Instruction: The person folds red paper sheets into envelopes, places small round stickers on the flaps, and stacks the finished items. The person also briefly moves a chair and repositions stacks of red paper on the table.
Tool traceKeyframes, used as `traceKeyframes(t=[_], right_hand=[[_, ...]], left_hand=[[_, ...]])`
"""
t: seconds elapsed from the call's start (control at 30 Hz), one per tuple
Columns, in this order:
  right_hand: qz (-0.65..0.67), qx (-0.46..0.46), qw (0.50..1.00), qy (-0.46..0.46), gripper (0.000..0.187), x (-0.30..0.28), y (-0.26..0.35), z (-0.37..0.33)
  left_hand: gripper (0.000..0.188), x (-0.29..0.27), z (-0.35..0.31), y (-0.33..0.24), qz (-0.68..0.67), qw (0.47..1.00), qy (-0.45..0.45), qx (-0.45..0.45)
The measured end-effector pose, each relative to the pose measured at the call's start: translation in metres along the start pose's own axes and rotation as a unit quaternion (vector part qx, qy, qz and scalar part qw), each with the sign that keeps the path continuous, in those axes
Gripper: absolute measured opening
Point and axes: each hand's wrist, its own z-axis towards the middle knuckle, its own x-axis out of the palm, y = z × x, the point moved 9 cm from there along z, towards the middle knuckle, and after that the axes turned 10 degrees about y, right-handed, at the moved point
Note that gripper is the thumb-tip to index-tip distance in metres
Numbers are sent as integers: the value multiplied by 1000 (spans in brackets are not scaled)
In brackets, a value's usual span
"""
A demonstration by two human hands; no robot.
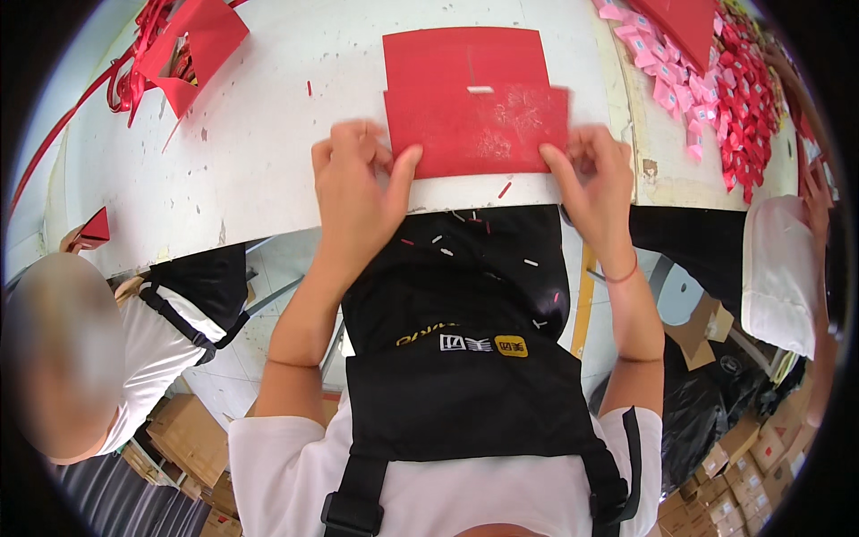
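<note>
A red card sheet lies at the table's front edge in front of me, with a pale mottled pattern on its surface. Behind it, a slightly narrower red panel sticks out at the far side; whether the two are one folded piece, I cannot tell. A small white strip sits where they meet. My left hand pinches the sheet's left side, thumb on top near the lower corner. At the right side my right hand grips it the same way. The fingers of both hands are somewhat blurred.
Red card and ribbons lie at the far left. Pink folded pieces and red ones are heaped at the right. One co-worker sits left, holding a red piece; another person's arm shows right. Paper scraps dot my black apron.
</note>
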Motion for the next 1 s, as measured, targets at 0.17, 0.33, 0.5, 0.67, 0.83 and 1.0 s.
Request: traceKeyframes(t=[0.17, 0.33, 0.5, 0.67, 0.83, 1.0], right_hand=[[8, 27, 999, 32, 22, 9, -4, 11], [-26, 17, 1000, -1, 22, 7, 4, 8], [-87, 4, 996, -13, 24, 13, 8, 6], [-121, -6, 992, -37, 25, 13, 13, 5], [-72, 5, 997, -35, 25, 10, 9, 2], [57, 14, 998, 28, 32, 6, -2, 0]], left_hand=[[60, 5, 15, 1, 7, 999, 20, -44], [79, 0, 22, -10, 83, 996, 16, 1], [72, 41, 27, -63, 267, 950, 12, 161], [66, 86, 37, -85, 213, 955, 90, 183], [75, 25, 34, -22, 106, 978, 133, 121], [47, 6, 63, -30, 44, 973, 202, 99]])
